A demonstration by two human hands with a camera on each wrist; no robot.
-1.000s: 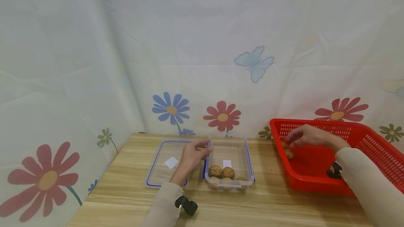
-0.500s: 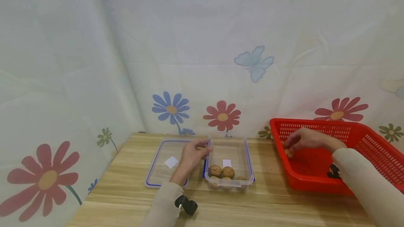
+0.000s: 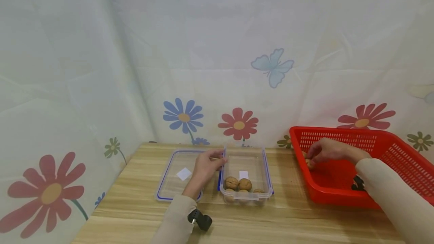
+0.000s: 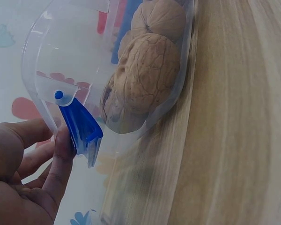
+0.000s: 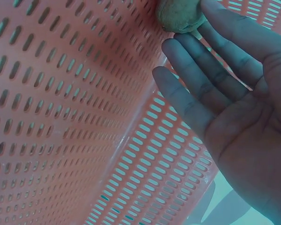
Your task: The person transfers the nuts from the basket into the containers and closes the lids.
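My left hand (image 3: 207,165) rests with its fingers against the left wall of a clear plastic container (image 3: 268,176). In the left wrist view the thumb (image 4: 60,154) touches the container's blue clip (image 4: 82,126). Several walnuts (image 3: 238,185) lie in the container's near end and show large through its wall (image 4: 147,77). My right hand (image 3: 318,153) reaches into the left end of a red basket (image 3: 400,153). Its straight fingers (image 5: 196,75) touch a walnut (image 5: 179,16) in the basket's corner (image 3: 309,164); the thumb is hidden.
A clear lid (image 3: 171,182) with a blue rim lies flat on the wooden table (image 3: 288,221), left of the container and partly under my left wrist. A flower-print curtain (image 3: 217,67) closes off the back and left sides. The basket's mesh wall (image 5: 61,117) stands close to my right hand.
My right hand has sunk a little lower in the basket's left corner, closing in on the walnut. The left hand and the container have not moved.
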